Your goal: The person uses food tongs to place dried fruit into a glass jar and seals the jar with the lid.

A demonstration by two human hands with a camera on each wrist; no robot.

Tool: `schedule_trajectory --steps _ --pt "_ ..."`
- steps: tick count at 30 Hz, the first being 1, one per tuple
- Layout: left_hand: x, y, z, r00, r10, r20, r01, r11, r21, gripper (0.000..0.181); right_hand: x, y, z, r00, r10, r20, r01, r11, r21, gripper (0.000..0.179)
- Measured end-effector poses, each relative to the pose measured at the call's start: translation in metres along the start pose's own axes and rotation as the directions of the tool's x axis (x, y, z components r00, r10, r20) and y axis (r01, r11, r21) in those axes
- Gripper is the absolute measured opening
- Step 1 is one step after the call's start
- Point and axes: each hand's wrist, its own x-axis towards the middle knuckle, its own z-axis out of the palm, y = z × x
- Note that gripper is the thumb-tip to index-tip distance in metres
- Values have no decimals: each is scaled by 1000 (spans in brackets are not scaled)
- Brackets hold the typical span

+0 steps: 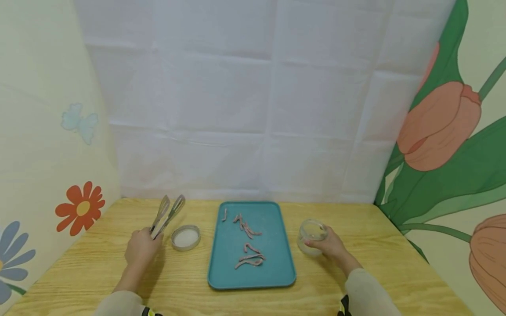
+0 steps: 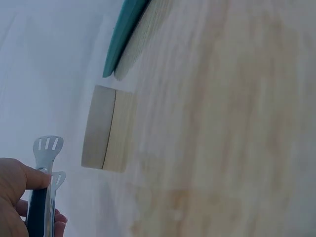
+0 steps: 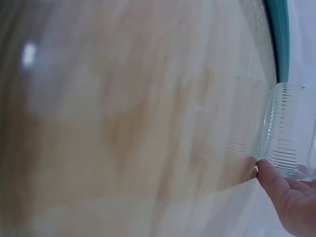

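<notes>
My left hand (image 1: 142, 246) grips a pair of metal tongs (image 1: 169, 215) by their dark handle, slotted ends pointing up and away. In the left wrist view the thumb presses along the tongs (image 2: 47, 150). On the right, my right hand (image 1: 331, 245) holds a clear glass jar (image 1: 312, 237) from its right side, with the jar upright on the table. Ridged glass shows on the jar (image 3: 286, 128) in the right wrist view. Between the hands lies a teal tray (image 1: 221, 278), bearing several thin pinkish-grey strips (image 1: 250, 260) in loose groups.
A round lid (image 1: 186, 237) with a pale top lies between the tongs and the tray. The wooden table (image 1: 189, 281) ends at a white creased cloth (image 1: 221, 109) behind. Painted walls (image 1: 446, 193) stand at both sides.
</notes>
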Motion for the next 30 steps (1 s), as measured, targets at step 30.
schedule_trajectory --steps 30 --pt "-4 65 14 982 164 96 -161 986 -39 36 -1 0 0 1000 -7 -10 7 999 -42 90"
